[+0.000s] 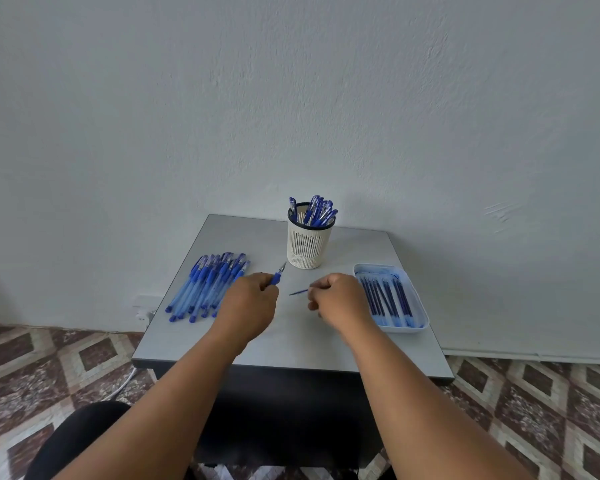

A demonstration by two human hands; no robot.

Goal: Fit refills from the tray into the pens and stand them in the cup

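Left hand [248,299] curled round a blue pen part [278,276], metal tip up and pointing toward the cup [309,242]. Right hand [338,298] closed in a fist, pinching 1 thin blue refill [298,292] that pokes out leftward, apart from the pen part. Ribbed white cup at the back of the grey table [291,344], already standing several capped pens [317,210]. Heap of blue pens [207,284] lying left; white tray [414,327] of refills just beside the right hand.
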